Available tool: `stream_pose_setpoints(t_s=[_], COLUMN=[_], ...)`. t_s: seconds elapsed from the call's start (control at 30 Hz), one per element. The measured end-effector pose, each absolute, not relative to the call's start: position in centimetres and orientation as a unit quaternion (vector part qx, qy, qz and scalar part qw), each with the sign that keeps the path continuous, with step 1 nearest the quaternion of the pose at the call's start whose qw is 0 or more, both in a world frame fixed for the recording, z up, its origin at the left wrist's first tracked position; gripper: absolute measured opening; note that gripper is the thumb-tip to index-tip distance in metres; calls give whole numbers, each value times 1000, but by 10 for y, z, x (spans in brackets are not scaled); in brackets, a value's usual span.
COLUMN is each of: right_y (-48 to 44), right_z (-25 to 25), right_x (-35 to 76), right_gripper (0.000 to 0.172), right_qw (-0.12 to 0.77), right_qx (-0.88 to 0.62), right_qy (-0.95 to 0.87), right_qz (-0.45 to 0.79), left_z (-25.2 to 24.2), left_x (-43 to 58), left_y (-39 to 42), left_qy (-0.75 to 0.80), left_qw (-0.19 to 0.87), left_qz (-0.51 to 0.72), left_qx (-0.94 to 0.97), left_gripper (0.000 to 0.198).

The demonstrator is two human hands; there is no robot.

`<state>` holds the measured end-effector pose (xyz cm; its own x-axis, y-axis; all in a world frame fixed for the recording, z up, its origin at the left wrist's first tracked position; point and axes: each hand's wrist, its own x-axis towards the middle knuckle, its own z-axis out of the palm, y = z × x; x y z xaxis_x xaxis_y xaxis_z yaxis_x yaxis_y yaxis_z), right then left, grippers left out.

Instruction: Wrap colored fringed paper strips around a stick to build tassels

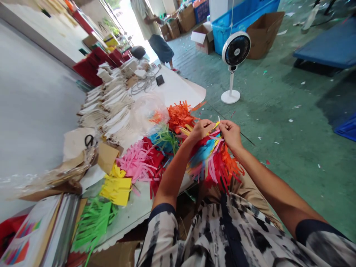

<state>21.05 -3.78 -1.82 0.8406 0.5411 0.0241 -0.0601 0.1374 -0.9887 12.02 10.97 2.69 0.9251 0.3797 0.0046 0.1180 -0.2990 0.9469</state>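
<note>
Over my lap, my left hand [204, 129] and my right hand [230, 132] come close together. Both pinch a yellow paper strip [216, 126] between them. Below the hands hangs a multicoloured bundle of paper fringe [214, 163] in blue, pink, red, yellow and orange, partly over my legs. Orange fringe [180, 115] lies on the table just beyond my left hand. Left of my forearm are pink fringe [137, 161], red fringe [154, 157], and green and blue strips [166, 139]. Nearer me lie yellow fringed paper [118, 187] and green fringed paper [93, 218].
Stacks of white paper pieces [111, 104] line the wall side of the table [178, 89], with scissors [89, 141] and clear plastic [148, 111] nearby. A white fan [236, 52] stands on the green floor. Beyond are a person [158, 40], a blue bin [244, 18] and cartons [264, 35].
</note>
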Motion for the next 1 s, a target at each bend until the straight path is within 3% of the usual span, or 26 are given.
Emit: stream_pose_setpoints(t_s=[0.1,0.3,0.6,1.0], right_y=[-39,-40,-42,-39], right_z=[-18,-18,-10,-14], right_x=[210,209,205,206], right_gripper=[42,40,37,46], right_qw=[718,704,711,699], right_qx=[-639,-652,-638,-653], right_qy=[-199,-207,-220,-211], right_qz=[190,191,198,201], left_z=[26,32,24,27], left_x=[122,123,135,127], left_y=[102,90,99,95], left_qy=[177,199,281,189], left_qw=[561,403,447,407], left_qz=[134,222,260,297], left_qx=[797,865,809,843], left_gripper=[32,16,22,20])
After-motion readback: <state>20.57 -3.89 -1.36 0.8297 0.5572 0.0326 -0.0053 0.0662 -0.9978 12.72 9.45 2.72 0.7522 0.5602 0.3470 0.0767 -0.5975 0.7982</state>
